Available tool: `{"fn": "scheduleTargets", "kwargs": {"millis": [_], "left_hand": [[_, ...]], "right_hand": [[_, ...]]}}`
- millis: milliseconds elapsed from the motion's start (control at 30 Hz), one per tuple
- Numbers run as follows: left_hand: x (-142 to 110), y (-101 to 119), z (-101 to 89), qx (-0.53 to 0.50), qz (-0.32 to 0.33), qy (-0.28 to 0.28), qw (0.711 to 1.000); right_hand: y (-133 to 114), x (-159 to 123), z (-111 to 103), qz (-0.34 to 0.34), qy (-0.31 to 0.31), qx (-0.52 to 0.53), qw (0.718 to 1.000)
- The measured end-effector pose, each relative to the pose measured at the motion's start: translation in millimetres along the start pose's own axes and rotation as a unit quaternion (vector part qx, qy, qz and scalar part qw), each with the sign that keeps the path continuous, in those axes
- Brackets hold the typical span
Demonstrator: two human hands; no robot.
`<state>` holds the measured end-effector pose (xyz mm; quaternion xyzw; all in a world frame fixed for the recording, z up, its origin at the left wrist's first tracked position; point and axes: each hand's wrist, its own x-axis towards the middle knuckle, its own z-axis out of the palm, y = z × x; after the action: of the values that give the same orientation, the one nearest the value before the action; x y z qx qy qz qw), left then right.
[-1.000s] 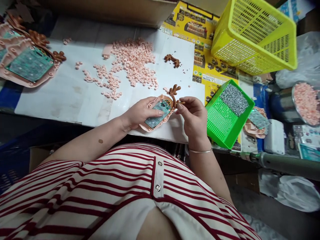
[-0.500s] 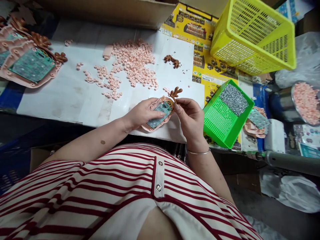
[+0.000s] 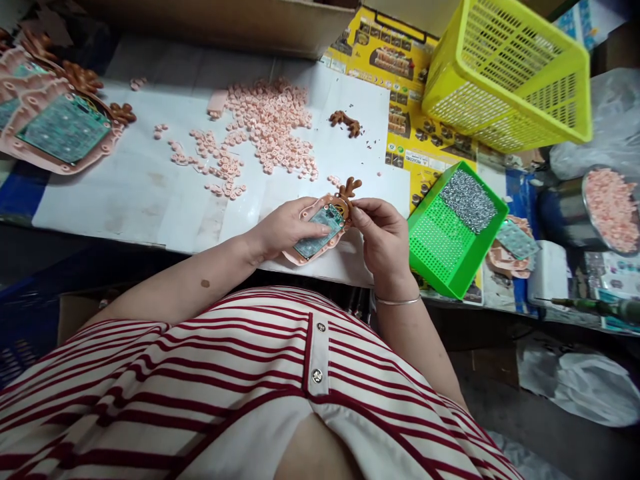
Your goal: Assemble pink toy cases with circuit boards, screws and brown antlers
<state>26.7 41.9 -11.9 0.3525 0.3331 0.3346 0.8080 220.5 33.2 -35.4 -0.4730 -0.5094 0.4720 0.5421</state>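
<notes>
My left hand is closed around a pink plastic shell, with its thumb lying across the green circuit board inside. At the shell's upper right end sits a brown antler piece, its branched tip pointing up. My right hand pinches the lower part of this antler piece against the shell's edge; the fingertips hide part of it. Another brown antler piece lies farther back on the white sheet, with dark crumbs beside it.
Small pink rings are heaped beyond my hands. A green basket of metal screws and a yellow basket stand to the right. More shells with boards lie far left. A screwdriver-like tool juts in at right.
My right hand has moved slightly left, bringing the antler piece down against the shell. The tool at the right edge has swung outward to the right.
</notes>
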Motion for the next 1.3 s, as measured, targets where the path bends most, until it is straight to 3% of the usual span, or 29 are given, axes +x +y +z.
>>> {"fn": "scheduleTargets", "kwargs": {"millis": [633,767,1033,1300], "left_hand": [[1,-2,-2.0,0.013,-0.010,-0.042,0.999],[1,-1,-1.0,0.016,-0.005,-0.039,0.999],[1,0,0.8,0.047,-0.008,-0.019,0.999],[2,-3,-0.6,0.072,0.000,-0.028,0.997]], "right_hand": [[-5,0,-5,0.103,-0.036,0.082,0.991],[-4,0,-5,0.093,-0.038,0.070,0.992],[-12,-2,1,0.007,-0.014,-0.036,0.999],[-14,2,8,0.036,0.037,-0.065,0.997]]}}
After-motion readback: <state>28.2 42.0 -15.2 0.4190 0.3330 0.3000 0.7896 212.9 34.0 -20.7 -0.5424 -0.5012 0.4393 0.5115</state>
